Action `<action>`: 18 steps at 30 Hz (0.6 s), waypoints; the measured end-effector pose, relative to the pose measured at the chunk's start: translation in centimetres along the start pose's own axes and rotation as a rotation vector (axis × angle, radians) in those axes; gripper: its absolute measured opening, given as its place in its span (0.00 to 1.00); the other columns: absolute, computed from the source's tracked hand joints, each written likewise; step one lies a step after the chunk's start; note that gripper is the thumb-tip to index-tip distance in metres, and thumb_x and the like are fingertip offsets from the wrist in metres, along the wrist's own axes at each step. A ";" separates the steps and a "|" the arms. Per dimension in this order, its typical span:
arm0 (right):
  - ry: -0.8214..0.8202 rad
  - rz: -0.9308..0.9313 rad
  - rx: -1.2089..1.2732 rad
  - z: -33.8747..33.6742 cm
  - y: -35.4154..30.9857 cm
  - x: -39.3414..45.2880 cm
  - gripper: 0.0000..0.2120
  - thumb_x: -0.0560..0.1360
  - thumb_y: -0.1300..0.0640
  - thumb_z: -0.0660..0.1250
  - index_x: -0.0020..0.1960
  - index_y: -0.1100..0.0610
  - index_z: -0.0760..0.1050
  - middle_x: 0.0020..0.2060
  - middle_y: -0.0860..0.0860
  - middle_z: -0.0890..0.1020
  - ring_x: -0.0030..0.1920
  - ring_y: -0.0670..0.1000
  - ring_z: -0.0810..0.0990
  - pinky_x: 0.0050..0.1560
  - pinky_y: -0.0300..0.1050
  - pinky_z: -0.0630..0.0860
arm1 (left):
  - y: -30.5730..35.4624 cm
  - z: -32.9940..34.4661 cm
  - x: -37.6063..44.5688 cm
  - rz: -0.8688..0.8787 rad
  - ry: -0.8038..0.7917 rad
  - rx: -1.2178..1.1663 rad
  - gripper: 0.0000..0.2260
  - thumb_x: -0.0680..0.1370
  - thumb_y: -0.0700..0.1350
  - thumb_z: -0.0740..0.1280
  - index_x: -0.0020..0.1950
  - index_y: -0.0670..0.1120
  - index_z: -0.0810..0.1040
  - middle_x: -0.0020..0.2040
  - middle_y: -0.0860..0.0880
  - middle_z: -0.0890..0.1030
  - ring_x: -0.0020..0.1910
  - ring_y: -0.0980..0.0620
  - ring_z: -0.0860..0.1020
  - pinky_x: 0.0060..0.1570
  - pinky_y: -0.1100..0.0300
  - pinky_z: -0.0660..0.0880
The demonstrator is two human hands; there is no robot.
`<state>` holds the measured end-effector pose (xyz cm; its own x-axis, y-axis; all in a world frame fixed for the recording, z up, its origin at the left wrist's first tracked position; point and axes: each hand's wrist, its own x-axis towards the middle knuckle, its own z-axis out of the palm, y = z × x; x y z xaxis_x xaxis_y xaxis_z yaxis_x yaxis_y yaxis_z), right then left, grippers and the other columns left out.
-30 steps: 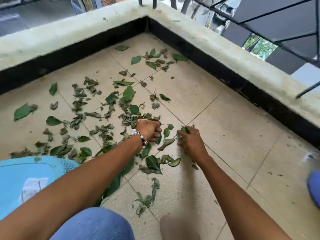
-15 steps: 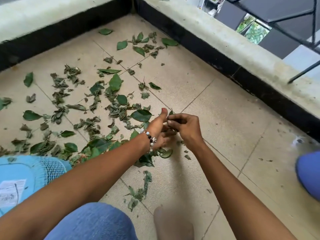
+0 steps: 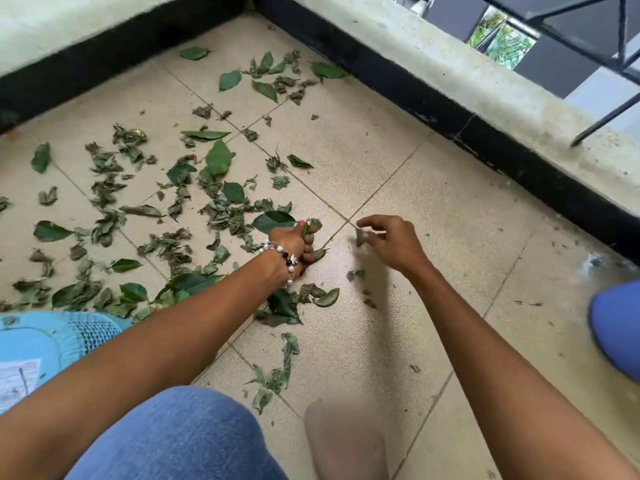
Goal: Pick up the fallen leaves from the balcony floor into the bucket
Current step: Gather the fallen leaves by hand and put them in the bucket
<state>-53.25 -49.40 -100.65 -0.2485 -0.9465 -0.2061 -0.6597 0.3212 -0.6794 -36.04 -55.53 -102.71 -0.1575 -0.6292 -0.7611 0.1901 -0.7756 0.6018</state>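
Green and dried leaves (image 3: pixel 218 161) lie scattered over the beige tiled balcony floor (image 3: pixel 433 220), thickest at the left and middle. My left hand (image 3: pixel 294 242), with a bead bracelet on its wrist, is closed around a bunch of leaves just above the floor. My right hand (image 3: pixel 391 240) hovers a hand's width to its right, pinching a small leaf piece (image 3: pixel 361 238) between thumb and fingers. The light blue bucket (image 3: pixel 38 344) stands at the lower left edge, only partly in view.
A low concrete parapet (image 3: pixel 485 81) with a black base runs along the back and right, topped by black railing (image 3: pixel 606 109). My bare foot (image 3: pixel 346 441) and a denim-clad knee (image 3: pixel 173 434) are at the bottom. A blue object (image 3: pixel 620 327) sits at the right edge.
My hands, joined together half a second ago, have separated. The left now grips a bunch of leaves; the right has moved right, holding a small piece. The camera has tilted lower.
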 end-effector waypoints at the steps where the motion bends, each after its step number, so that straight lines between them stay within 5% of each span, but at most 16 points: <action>1: -0.046 -0.052 -0.159 0.6 0.5 0.2 0.13 0.77 0.63 0.68 0.61 0.59 0.78 0.56 0.54 0.81 0.58 0.54 0.78 0.61 0.42 0.70 | -0.1 -0.2 0.1 0.006 -0.007 0.004 0.17 0.85 0.44 0.55 0.41 0.39 0.75 0.25 0.50 0.66 0.16 0.58 0.59 0.18 0.71 0.57; 4: -0.216 -0.164 -0.422 3.3 2.2 -0.2 0.19 0.79 0.61 0.63 0.70 0.61 0.69 0.70 0.60 0.69 0.71 0.62 0.65 0.72 0.55 0.61 | -0.5 -0.3 -0.1 0.021 -0.010 0.020 0.18 0.84 0.47 0.55 0.41 0.39 0.76 0.25 0.50 0.64 0.19 0.58 0.59 0.19 0.70 0.57; 6: -0.213 -0.217 -0.508 4.3 2.6 -1.2 0.24 0.80 0.63 0.58 0.75 0.63 0.61 0.76 0.61 0.59 0.76 0.62 0.55 0.76 0.53 0.52 | -0.5 0.0 -0.1 0.030 -0.013 0.015 0.20 0.84 0.51 0.55 0.41 0.39 0.75 0.26 0.51 0.62 0.20 0.57 0.58 0.20 0.69 0.57; 10: -0.254 -0.400 -0.542 3.7 3.3 -3.3 0.23 0.79 0.61 0.57 0.74 0.61 0.65 0.75 0.62 0.62 0.75 0.62 0.60 0.75 0.53 0.57 | -0.7 0.7 -0.1 0.001 -0.029 0.019 0.26 0.82 0.60 0.54 0.41 0.40 0.76 0.26 0.52 0.58 0.20 0.57 0.56 0.24 0.67 0.56; 15: -0.432 -0.444 -0.642 2.3 4.7 -5.7 0.29 0.80 0.60 0.59 0.78 0.48 0.55 0.79 0.54 0.48 0.78 0.55 0.44 0.76 0.49 0.48 | -1.3 1.7 -0.7 -0.028 -0.046 0.069 0.26 0.80 0.62 0.56 0.38 0.40 0.73 0.26 0.51 0.59 0.20 0.56 0.56 0.26 0.66 0.56; 18: -0.357 -0.405 -0.567 2.3 5.1 -6.5 0.22 0.83 0.60 0.55 0.75 0.49 0.64 0.77 0.50 0.58 0.77 0.51 0.53 0.74 0.50 0.60 | -1.3 2.0 -0.4 -0.039 -0.029 0.076 0.24 0.80 0.62 0.59 0.38 0.42 0.71 0.24 0.52 0.59 0.19 0.56 0.56 0.24 0.67 0.56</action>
<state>-53.36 -41.70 -104.37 0.2683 -0.9159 -0.2986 -0.9358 -0.1742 -0.3066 -38.15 -54.37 -102.64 -0.1914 -0.5986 -0.7778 0.1094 -0.8005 0.5892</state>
